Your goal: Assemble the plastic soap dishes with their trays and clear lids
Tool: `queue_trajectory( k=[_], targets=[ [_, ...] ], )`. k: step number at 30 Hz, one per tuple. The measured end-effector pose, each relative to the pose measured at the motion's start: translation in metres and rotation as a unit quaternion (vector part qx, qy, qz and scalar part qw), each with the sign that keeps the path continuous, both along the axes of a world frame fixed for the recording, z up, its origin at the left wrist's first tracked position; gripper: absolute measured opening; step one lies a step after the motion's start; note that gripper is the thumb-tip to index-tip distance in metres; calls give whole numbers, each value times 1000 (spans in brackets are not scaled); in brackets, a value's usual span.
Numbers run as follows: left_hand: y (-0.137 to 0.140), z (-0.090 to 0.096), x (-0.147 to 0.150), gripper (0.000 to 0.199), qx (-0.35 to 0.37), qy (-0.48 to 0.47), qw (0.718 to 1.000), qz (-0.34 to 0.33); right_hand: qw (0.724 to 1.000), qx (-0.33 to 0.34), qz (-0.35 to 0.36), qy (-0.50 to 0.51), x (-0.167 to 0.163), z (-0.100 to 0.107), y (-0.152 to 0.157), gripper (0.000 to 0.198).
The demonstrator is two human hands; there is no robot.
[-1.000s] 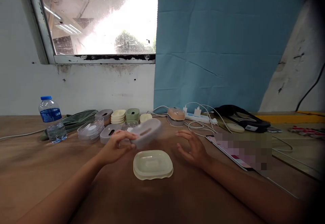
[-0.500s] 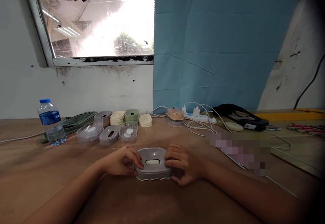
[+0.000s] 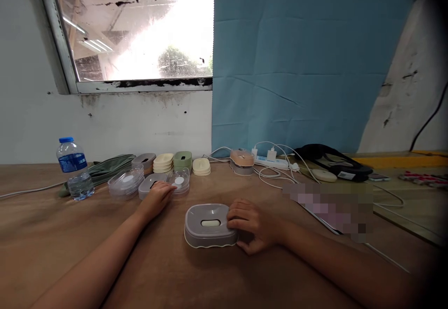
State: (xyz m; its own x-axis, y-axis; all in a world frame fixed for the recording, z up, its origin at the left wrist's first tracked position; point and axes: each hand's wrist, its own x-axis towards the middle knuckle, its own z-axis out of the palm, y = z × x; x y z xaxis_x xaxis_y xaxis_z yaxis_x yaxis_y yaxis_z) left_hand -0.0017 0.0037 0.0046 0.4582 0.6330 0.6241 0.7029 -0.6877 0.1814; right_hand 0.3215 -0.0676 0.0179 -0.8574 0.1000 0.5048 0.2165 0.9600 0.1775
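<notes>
In front of me on the table sits a grey oval box [image 3: 210,229] with a slotted top; something cream shows through the slot and along its lower rim. My right hand [image 3: 249,225] grips its right end, fingers on the top and thumb low at the side. My left hand [image 3: 157,199] is stretched out to the back left, its fingertips at the near left edge of a clear plastic cover [image 3: 179,181] with a white round spot. Whether they touch it I cannot tell. Partly hidden behind that hand is a grey slotted lid [image 3: 147,185].
Further left are stacked clear covers [image 3: 126,180] and a water bottle [image 3: 75,171]. Cream pieces [image 3: 163,162], a green box [image 3: 182,159] and a peach-and-grey box [image 3: 241,162] stand along the wall. White cables [image 3: 276,174], a power strip [image 3: 273,161] and a black strap-like item [image 3: 332,162] lie right.
My left hand has let go of the grey box and moved back and left to the clear cover. My right hand stays on the box, which has not moved.
</notes>
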Motion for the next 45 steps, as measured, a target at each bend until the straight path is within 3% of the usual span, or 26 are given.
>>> queue_trajectory(
  k=[11, 15, 18, 22, 26, 31, 39, 42, 45],
  targets=[
    [-12, 10, 3, 11, -14, -80, 997, 14, 1000, 8, -2, -2, -1, 2, -1, 23],
    [-19, 16, 9, 14, -25, -191, 981, 18, 1000, 11, -2, -2, 1, 3, -2, 30],
    [-31, 27, 18, 17, -98, -360, 926, -60, 999, 20, -29, 38, 4, 4, -5, 47],
    [-46, 41, 27, 22, -261, -491, 808, -196, 982, 75, -124, 120, 5, 5, -6, 54],
    [-54, 41, 29, 20, -407, -478, 715, -307, 966, 118, -168, 156, 4, 3, -5, 61],
    [-59, 32, 35, 18, -521, -387, 651, -393, 969, 87, -183, 141, 2, 2, -9, 62],
    [-62, 25, 43, 16, -551, -387, 623, -398, 985, -34, -142, 89, 2, 2, -8, 57],
    [-61, 22, 43, 15, -533, -397, 640, -384, 985, -58, -134, 97, 4, 0, -6, 58],
    [-56, 16, 40, 26, -508, -409, 668, -358, 982, -91, -127, 103, 6, -1, -4, 57]
  ],
)
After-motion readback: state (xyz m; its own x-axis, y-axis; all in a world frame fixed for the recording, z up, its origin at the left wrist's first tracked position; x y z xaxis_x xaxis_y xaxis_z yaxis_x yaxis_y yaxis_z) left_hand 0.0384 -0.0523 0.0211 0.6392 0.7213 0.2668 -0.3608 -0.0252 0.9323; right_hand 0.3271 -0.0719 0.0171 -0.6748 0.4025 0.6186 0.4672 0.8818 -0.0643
